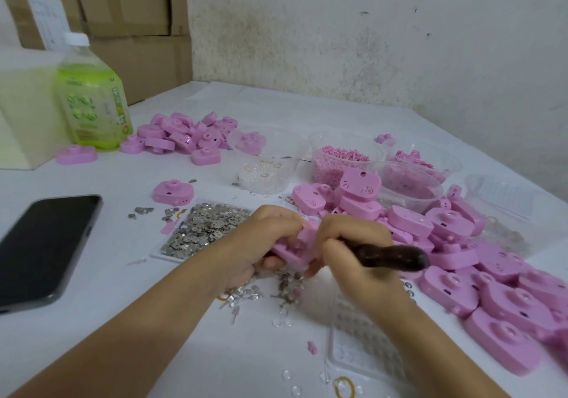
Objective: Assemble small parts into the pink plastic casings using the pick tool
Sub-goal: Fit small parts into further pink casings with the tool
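Observation:
My left hand [261, 237] grips a pink plastic casing [296, 248] just above the white table, near its middle. My right hand [353, 250] is curled round the dark wooden handle of the pick tool [396, 257]; the tool's tip is hidden between my fingers and the casing. Small metal parts [203, 231] fill a flat tray just left of my hands. More loose metal bits [285, 290] lie under my hands.
A big heap of pink casings [491, 274] spreads along the right. Another pile [184, 134] lies at the back left, beside a green bottle [92, 96]. Clear cups hold clear beads [267, 164] and pink pellets [338, 161]. A black phone [46, 250] lies on the left. Cardboard boxes [129, 13] stand behind.

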